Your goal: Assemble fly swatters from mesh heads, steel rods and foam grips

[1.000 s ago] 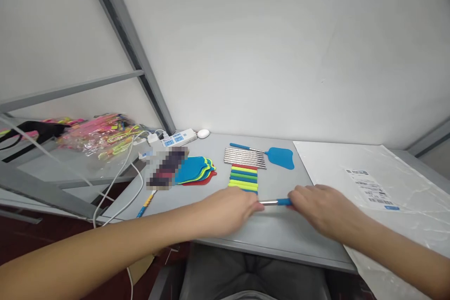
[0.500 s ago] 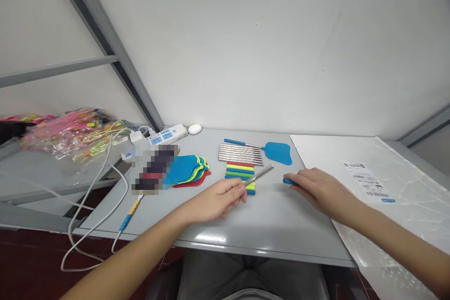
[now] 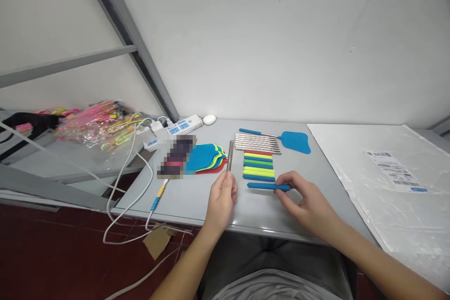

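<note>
My left hand (image 3: 221,199) is closed around a shiny metal rod (image 3: 230,155), which points up and away from me. Between the thumb and fingers of my right hand (image 3: 309,199) is a blue tube-shaped handle (image 3: 260,186), lying sideways with its tapered end to the left. Just beyond it is a row of red, yellow, green and blue handles (image 3: 258,162). Behind these, several metal rods (image 3: 255,143) lie side by side. A blue fly swatter (image 3: 295,142) with rod and handle rests at the back. Loose swatter heads (image 3: 203,157) are stacked left of my left hand.
A pixelated dark object (image 3: 177,155) lies beside the swatter heads, with a cable at its near end. A power strip (image 3: 183,125) and a white oval object (image 3: 210,119) stand against the wall. White plastic sheeting (image 3: 351,159) covers the right side. Plastic-bagged goods (image 3: 101,124) lie at left.
The view has swung left. My left hand has turned the rod from slanting right to nearly straight away from me. My right hand has come leftward, showing more of the blue handle.
</note>
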`<state>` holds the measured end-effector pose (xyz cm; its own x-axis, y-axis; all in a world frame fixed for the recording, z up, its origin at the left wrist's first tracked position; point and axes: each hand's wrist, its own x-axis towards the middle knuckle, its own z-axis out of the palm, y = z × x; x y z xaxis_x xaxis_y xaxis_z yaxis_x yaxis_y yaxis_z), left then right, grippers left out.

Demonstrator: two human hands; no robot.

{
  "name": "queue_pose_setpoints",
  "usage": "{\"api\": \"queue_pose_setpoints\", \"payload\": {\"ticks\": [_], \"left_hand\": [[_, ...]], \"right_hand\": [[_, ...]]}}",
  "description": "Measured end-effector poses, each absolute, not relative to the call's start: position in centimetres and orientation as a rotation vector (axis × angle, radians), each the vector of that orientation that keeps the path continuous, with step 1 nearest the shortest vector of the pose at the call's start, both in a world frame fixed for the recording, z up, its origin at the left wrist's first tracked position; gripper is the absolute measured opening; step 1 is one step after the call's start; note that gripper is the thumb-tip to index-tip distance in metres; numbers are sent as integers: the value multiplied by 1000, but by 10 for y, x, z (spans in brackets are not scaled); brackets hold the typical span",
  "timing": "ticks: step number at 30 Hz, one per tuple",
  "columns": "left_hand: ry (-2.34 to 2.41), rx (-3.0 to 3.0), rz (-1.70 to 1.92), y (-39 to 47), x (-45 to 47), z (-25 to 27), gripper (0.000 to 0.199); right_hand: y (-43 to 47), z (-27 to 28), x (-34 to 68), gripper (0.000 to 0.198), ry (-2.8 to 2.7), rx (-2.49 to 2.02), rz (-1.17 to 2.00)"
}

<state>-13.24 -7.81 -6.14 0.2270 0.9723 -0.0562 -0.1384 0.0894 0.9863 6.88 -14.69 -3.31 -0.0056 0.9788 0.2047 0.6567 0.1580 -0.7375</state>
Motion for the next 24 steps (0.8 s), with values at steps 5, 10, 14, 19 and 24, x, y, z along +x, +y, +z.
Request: {"api": "queue_pose_setpoints", "payload": {"ticks": [5, 10, 14, 19, 24], "left_hand": [[1159, 1592, 904, -90, -151, -62, 36], [1142, 1809, 766, -89, -151, -57, 38], [1097, 2013, 604, -90, -148, -52, 36], [1006, 2372, 529, -95, -143, -52, 26], [983, 2492, 495, -96, -141, -53, 21]], "right_hand": [[-151, -70, 64, 11, -1900, -1620, 350], [-143, -74, 58, 17, -2024, -1621, 71], [-141, -74, 57, 20, -2053, -1646, 24], [-143, -78, 56, 19, -2098, -1590, 26], [-142, -77, 54, 14, -2125, -1597, 38]]}}
